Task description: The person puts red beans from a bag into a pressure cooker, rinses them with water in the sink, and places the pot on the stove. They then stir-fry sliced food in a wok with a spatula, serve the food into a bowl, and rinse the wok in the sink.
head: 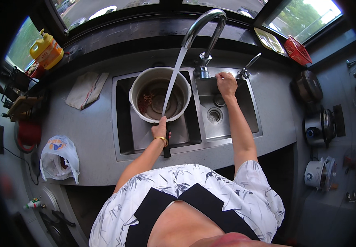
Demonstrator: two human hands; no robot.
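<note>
My left hand [160, 129], with a gold bracelet at the wrist, grips the black handle [167, 148] of a metal pot [131, 95]. The pot is held over the left basin of a double sink [198, 123]. Small reddish and tan beans or grains [145, 100] lie inside it, towards the left. Water [172, 80] runs in a stream from the chrome faucet [218, 18] into the pot. My right hand [226, 84] is curled at the back of the right basin, beside the faucet base; whether it holds a faucet lever is hidden.
A folded cloth [87, 89] and a white plastic bag [59, 157] lie on the counter at left. A yellow pump bottle [46, 51] stands on the ledge. A small second tap [244, 73] rises right of my right hand. Cookers [318, 128] line the right side.
</note>
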